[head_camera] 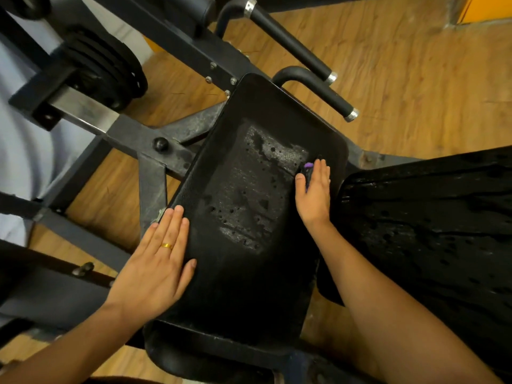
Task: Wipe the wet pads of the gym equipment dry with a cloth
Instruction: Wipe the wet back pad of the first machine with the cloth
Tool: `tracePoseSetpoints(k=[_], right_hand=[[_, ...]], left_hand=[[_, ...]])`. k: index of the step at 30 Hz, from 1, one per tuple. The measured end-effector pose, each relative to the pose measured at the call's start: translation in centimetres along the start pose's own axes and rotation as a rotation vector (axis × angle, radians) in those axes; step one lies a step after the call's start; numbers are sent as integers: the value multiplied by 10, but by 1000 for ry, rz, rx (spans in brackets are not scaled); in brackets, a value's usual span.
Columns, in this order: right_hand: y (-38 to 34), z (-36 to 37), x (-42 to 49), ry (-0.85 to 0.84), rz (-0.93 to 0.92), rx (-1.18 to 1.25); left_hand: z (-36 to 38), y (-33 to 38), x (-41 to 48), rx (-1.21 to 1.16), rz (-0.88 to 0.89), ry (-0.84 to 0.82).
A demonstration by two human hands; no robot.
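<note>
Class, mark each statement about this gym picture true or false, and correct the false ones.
1. The left hand lies flat on the pad's left edge. True.
2. The pad's middle is completely dry. False: a wet patch glistens there.
3. The ring is on the right hand. False: it is on the left hand.
4. The right hand's straight fingers rest over a purple-tipped thing. True.
5. The floor is grey tile. False: it is wood.

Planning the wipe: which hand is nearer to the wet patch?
Right. The right hand lies beside the wet patch; the left hand rests farther off, on the left edge of the pad.
</note>
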State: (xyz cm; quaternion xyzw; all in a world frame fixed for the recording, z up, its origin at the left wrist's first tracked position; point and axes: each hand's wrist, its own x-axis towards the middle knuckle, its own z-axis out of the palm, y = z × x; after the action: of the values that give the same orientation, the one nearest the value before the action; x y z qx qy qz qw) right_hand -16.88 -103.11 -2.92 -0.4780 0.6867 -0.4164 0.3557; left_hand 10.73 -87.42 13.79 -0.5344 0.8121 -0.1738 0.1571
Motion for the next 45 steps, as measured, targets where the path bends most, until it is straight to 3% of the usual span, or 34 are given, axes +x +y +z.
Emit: tracePoseSetpoints(k=[7, 15, 23, 30, 36, 40, 45], right_hand=[[-4, 6, 18, 60, -58, -75], [-20, 0, 76, 63, 10, -33], [10, -25, 53, -142, -227, -91], [-6, -26, 81, -177, -387, -148], [-24, -29, 94, -295, -645, -327], [-14, -45, 104, -341, -711, -455], [-34, -36, 105, -329, -800, -446]], left_hand=[[3, 1, 2, -31, -7, 22], [4, 0, 2, -50, -4, 37], [7, -2, 1, -53, 8, 43], [11, -2, 2, -60, 9, 59], [10, -4, 3, -55, 13, 53], [12, -4, 1, -65, 5, 51], [11, -3, 2, -71, -13, 65]])
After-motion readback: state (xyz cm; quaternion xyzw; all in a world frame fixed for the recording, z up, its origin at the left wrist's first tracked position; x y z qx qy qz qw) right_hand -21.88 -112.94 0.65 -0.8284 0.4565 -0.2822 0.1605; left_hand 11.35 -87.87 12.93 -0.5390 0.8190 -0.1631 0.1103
